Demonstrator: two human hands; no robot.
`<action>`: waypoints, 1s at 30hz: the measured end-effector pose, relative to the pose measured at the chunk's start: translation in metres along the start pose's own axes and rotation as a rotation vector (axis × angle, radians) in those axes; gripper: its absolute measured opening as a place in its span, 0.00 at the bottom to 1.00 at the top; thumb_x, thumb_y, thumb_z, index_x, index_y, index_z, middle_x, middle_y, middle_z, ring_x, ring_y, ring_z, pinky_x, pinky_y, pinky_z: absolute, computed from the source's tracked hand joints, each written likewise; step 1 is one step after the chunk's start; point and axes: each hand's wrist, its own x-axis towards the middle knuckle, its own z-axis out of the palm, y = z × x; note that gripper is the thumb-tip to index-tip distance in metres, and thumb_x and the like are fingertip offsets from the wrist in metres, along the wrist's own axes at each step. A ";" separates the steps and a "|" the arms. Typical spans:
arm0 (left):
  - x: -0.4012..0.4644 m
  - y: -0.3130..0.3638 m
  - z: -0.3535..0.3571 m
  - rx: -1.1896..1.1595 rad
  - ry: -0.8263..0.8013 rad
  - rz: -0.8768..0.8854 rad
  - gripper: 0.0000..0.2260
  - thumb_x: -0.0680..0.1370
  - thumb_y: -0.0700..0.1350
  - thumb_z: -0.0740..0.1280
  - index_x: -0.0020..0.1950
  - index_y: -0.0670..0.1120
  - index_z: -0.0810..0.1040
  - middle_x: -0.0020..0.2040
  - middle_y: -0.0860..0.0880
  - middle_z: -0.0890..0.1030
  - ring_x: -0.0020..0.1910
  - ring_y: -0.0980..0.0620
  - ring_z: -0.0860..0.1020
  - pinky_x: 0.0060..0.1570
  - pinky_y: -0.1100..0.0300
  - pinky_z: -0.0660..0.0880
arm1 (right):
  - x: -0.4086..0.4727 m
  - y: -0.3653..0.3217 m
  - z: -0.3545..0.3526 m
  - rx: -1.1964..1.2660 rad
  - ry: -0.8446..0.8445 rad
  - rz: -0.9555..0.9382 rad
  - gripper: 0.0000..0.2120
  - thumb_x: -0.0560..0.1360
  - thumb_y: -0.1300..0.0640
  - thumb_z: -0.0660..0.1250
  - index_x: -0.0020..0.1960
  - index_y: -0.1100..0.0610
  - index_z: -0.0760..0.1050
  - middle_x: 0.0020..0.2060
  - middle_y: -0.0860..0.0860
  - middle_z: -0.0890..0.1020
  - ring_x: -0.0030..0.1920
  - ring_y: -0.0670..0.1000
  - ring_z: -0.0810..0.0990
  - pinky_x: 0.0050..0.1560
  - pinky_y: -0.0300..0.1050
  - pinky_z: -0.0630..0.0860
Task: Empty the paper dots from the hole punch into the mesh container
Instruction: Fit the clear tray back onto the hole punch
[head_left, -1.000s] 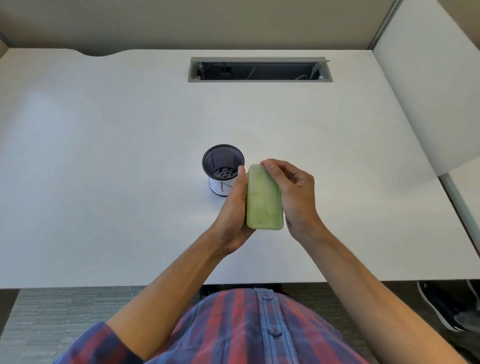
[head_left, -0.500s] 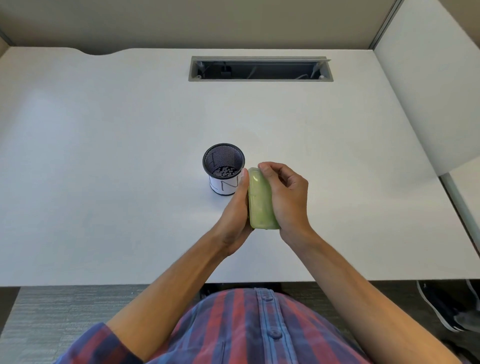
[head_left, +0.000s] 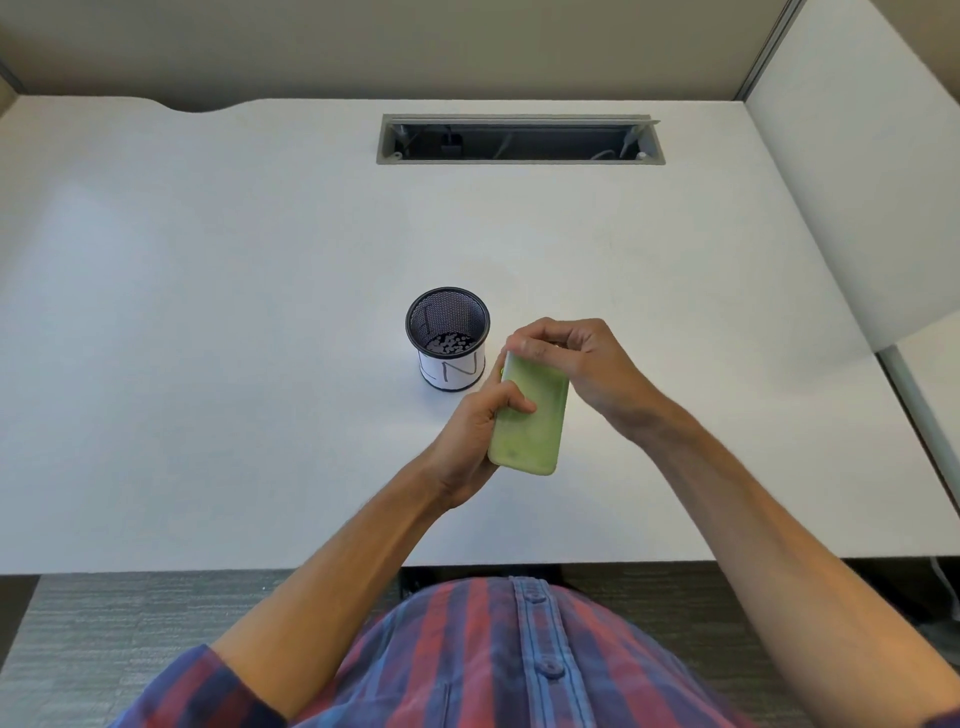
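A pale green hole punch (head_left: 530, 418) is held above the white desk, its flat green underside facing up toward me. My left hand (head_left: 475, 434) grips its left side, thumb lying across the green face. My right hand (head_left: 576, 364) pinches the far end of the punch with curled fingers. Just left of the punch stands the black mesh container (head_left: 448, 338) with a white paper label around its lower half; white paper dots (head_left: 449, 344) lie on its bottom.
The white desk (head_left: 208, 312) has a rectangular cable slot (head_left: 519, 139) at the back centre. A partition wall (head_left: 857, 182) closes off the right side. The desk's front edge runs just above my plaid shirt.
The punch has turned so more of its green underside faces up, and it tilts slightly. My right hand slid from the punch's right side up to its far end; my left thumb now lies across it.
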 end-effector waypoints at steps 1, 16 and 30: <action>0.000 0.000 0.000 0.014 -0.007 -0.004 0.24 0.67 0.42 0.62 0.64 0.51 0.74 0.52 0.46 0.79 0.50 0.44 0.75 0.45 0.55 0.74 | 0.000 -0.001 -0.001 0.011 -0.010 0.007 0.07 0.76 0.55 0.70 0.41 0.55 0.83 0.46 0.61 0.84 0.46 0.51 0.79 0.48 0.51 0.72; -0.004 0.013 0.003 0.090 0.073 0.024 0.23 0.83 0.60 0.52 0.61 0.46 0.79 0.47 0.43 0.84 0.46 0.41 0.84 0.39 0.51 0.81 | -0.016 0.023 -0.001 0.017 0.301 -0.043 0.07 0.76 0.55 0.71 0.42 0.56 0.86 0.32 0.42 0.83 0.34 0.44 0.76 0.38 0.34 0.71; 0.005 0.024 0.005 0.141 0.328 0.208 0.27 0.83 0.60 0.53 0.62 0.39 0.76 0.51 0.42 0.84 0.48 0.46 0.84 0.43 0.53 0.81 | -0.039 0.026 0.017 0.022 0.467 -0.102 0.04 0.75 0.55 0.72 0.46 0.55 0.83 0.33 0.47 0.84 0.33 0.43 0.81 0.34 0.36 0.74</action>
